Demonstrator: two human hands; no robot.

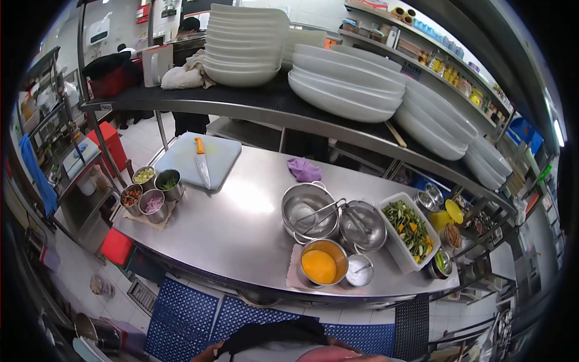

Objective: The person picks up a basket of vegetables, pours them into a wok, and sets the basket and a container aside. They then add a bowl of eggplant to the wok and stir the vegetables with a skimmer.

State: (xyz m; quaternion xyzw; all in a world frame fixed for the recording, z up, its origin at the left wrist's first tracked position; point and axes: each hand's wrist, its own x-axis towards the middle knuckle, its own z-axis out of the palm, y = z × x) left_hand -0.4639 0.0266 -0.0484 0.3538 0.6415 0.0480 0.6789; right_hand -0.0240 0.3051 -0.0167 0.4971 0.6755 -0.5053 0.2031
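Observation:
Neither of my hands shows; only my torso and small strips of skin lie along the bottom edge. On the steel worktop (241, 223) nearest me stands a pot of orange liquid (319, 266). Beside it is a small metal container of white contents (360, 269) with a utensil in it. Behind them sit a metal colander (292, 208) and a second metal bowl (373, 224), with metal utensils across them. To the right, a white tub (386, 240) holds cut green and orange vegetables (409, 226).
A knife (202, 163) lies on a white cutting board (226, 154). Metal cups of chopped ingredients (153, 205) stand at left. A purple cloth (304, 169) lies mid-table. Above runs a shelf edge (241, 113) stacked with white bowls (244, 45). Blue mats (181, 314) cover the floor.

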